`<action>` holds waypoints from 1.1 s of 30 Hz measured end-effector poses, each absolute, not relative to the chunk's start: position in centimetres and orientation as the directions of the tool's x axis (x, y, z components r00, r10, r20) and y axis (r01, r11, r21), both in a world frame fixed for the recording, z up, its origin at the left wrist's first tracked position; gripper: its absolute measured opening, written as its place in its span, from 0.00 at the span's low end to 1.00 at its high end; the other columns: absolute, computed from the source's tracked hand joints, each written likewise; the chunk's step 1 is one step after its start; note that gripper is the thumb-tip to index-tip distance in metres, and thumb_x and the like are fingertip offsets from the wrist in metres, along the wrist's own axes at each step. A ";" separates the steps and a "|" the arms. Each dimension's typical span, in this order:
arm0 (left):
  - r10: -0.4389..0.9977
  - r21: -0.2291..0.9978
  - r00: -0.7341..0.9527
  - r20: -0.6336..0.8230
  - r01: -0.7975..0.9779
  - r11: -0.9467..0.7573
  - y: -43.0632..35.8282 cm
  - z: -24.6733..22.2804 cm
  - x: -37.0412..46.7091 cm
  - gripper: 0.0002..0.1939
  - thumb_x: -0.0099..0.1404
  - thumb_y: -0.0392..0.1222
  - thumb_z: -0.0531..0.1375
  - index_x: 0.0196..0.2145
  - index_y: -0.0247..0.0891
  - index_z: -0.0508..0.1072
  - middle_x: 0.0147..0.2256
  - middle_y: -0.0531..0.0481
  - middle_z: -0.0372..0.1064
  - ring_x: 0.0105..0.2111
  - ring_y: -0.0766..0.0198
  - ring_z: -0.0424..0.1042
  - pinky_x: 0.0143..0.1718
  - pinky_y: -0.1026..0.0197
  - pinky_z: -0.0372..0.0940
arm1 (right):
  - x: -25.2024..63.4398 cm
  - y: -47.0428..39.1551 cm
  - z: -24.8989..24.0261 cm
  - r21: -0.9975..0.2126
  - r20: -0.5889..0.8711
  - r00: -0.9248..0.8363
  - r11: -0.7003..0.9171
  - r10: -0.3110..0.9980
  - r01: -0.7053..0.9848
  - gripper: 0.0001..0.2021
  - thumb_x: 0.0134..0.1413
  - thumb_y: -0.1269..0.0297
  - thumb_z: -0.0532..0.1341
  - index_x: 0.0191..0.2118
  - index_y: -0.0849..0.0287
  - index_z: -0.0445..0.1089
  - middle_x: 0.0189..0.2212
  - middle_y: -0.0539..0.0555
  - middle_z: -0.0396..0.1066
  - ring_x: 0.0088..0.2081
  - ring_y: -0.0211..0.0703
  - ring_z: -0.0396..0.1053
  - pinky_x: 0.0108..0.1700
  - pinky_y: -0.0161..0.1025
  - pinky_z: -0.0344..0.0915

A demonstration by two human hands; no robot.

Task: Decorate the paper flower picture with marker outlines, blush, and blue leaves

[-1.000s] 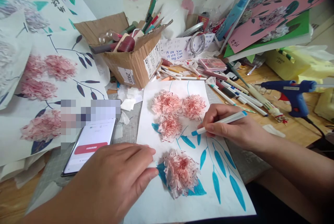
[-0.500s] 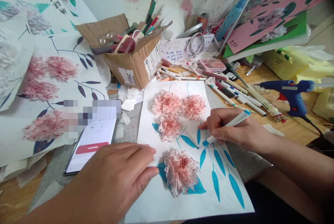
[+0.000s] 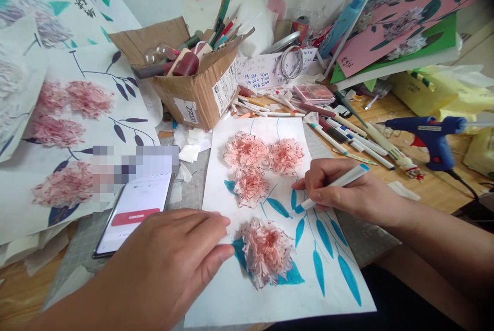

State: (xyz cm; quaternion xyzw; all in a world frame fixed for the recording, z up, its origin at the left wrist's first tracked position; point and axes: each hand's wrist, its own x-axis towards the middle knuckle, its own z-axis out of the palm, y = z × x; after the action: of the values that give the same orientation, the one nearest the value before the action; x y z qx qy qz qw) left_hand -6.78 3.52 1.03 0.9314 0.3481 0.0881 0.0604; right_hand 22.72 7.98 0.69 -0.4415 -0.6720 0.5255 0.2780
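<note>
A white paper (image 3: 324, 297) lies before me with pink paper flowers (image 3: 268, 253) stuck on it and blue leaves (image 3: 349, 279) drawn at the right. My right hand (image 3: 339, 187) is closed round a white marker with a blue end (image 3: 349, 175); its tip touches the paper beside a small blue leaf near the middle. At the paper's left edge is my left hand (image 3: 181, 259), thumb and fingertips pinched together on a small white thing beside the lowest flower; most of it is hidden.
Left of the paper lies a phone (image 3: 135, 207), near a finished flower picture (image 3: 92, 135). Behind stands a cardboard box (image 3: 204, 89) of tools. Several pens (image 3: 351, 138) and a blue glue gun (image 3: 436, 135) lie to the right. A pink card (image 3: 401, 22) leans at the back right.
The marker's tip has shifted slightly left and up, closer to the small blue leaf. My left hand has hardly moved.
</note>
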 end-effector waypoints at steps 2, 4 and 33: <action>0.660 0.181 0.740 0.131 0.637 -0.750 3.5 1.0 -6.8 0.14 0.70 0.45 0.47 0.38 0.39 0.70 0.35 0.46 0.74 0.30 0.55 0.73 0.20 0.58 0.61 | 22.8 8.1 0.7 -0.954 -0.108 -0.449 0.035 0.887 0.299 0.10 0.47 0.67 0.63 0.20 0.57 0.64 0.17 0.47 0.62 0.32 0.42 0.71 0.44 0.40 0.68; 0.661 0.179 0.739 0.134 0.638 -0.749 3.5 1.0 -6.8 0.14 0.70 0.44 0.47 0.39 0.38 0.70 0.35 0.46 0.74 0.30 0.55 0.73 0.20 0.58 0.61 | 23.0 8.1 0.6 -0.958 -0.121 -0.430 0.008 0.895 0.287 0.09 0.46 0.67 0.63 0.20 0.57 0.64 0.17 0.47 0.62 0.34 0.44 0.72 0.43 0.39 0.68; 0.686 0.116 0.710 0.160 0.676 -0.728 3.7 0.3 -6.8 0.16 0.71 0.50 0.44 0.39 0.44 0.69 0.34 0.53 0.75 0.30 0.61 0.74 0.25 0.62 0.62 | 23.4 8.2 -1.3 -0.988 0.025 -0.064 0.015 0.998 -0.155 0.08 0.48 0.60 0.67 0.26 0.57 0.69 0.21 0.48 0.67 0.22 0.34 0.66 0.30 0.36 0.68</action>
State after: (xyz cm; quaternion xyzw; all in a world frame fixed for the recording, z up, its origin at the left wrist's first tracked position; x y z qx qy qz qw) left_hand -6.85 3.71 0.28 0.9244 0.3683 0.0962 0.0242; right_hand 23.38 8.23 -1.27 -0.4380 -0.4811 0.5484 0.5254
